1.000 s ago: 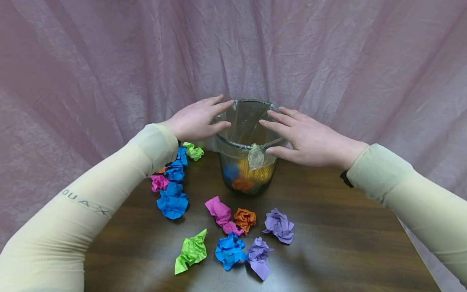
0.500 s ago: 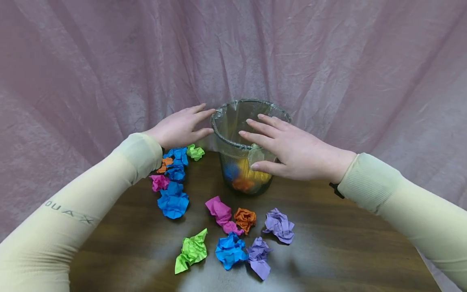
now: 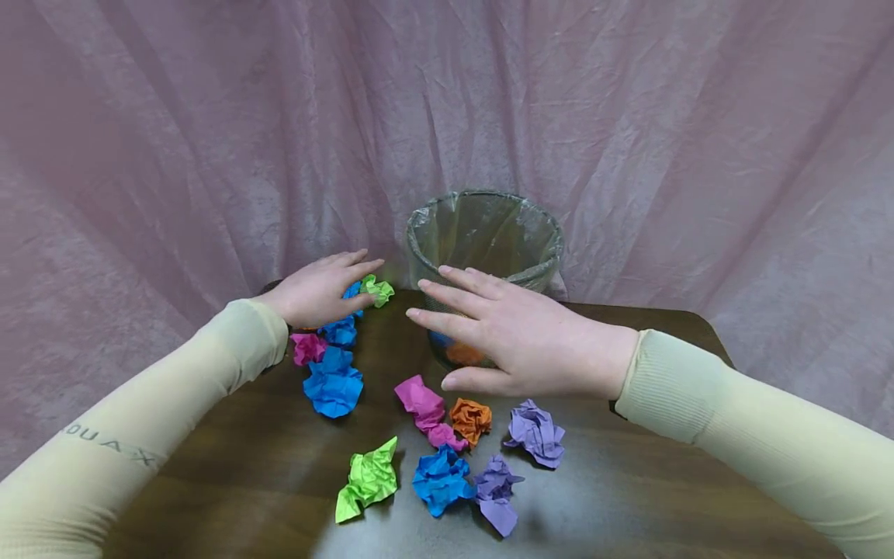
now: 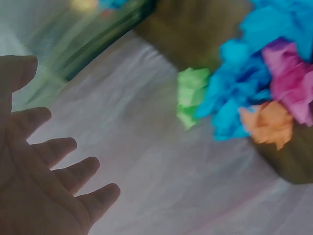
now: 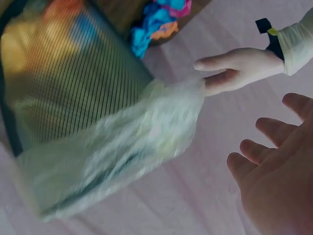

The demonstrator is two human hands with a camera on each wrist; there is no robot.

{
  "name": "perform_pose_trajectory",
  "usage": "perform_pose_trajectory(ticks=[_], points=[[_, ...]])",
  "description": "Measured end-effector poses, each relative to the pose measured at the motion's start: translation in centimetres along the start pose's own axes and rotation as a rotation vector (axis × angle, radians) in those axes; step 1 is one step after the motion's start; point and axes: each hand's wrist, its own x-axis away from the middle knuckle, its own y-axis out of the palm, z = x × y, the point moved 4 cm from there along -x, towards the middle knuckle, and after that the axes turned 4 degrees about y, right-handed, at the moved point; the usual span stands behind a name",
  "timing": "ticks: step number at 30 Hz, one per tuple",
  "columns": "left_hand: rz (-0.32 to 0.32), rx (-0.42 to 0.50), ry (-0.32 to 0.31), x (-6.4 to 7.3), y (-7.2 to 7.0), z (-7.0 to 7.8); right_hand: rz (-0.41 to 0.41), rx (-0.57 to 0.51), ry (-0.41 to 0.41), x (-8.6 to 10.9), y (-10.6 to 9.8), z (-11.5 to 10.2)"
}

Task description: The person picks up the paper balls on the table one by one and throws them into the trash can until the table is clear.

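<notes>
A mesh wastebasket with a clear plastic liner stands at the back of the table, crumpled paper showing through its lower wall. My right hand hovers in front of it, fingers spread and holding nothing, hiding much of its front. To the basket's left, my left hand is also empty with straight fingers, above the row of crumpled papers. Partly covered by it in the head view are blue paper balls and an orange paper ball. A green paper ball lies just past its fingertips.
Nearer on the wooden table lie a pink paper, an orange ball, a green paper, a blue ball and two purple papers. A pink curtain hangs right behind the table's back edge.
Both hands have moved from the basket's rim toward me and to the left, the left one lowering over the papers. The basket and papers have stayed in place.
</notes>
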Motion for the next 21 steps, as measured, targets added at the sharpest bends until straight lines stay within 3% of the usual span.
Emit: perform_pose_trajectory(ticks=[5,10,16,21], points=[[-0.058,-0.023,0.004,1.3,3.3,-0.4,-0.039,0.002,-0.047,-0.4,2.1,-1.3],[-0.14,0.016,-0.024,2.8,6.4,-0.5,-0.122,-0.023,-0.057,-0.4,4.6,-2.0],[-0.205,0.043,-0.033,4.3,8.7,-0.4,-0.194,-0.071,-0.028,-0.5,7.7,-2.2],[-0.226,0.074,-0.036,5.3,10.3,-0.7,-0.197,-0.099,-0.024,-0.7,10.0,-2.6]])
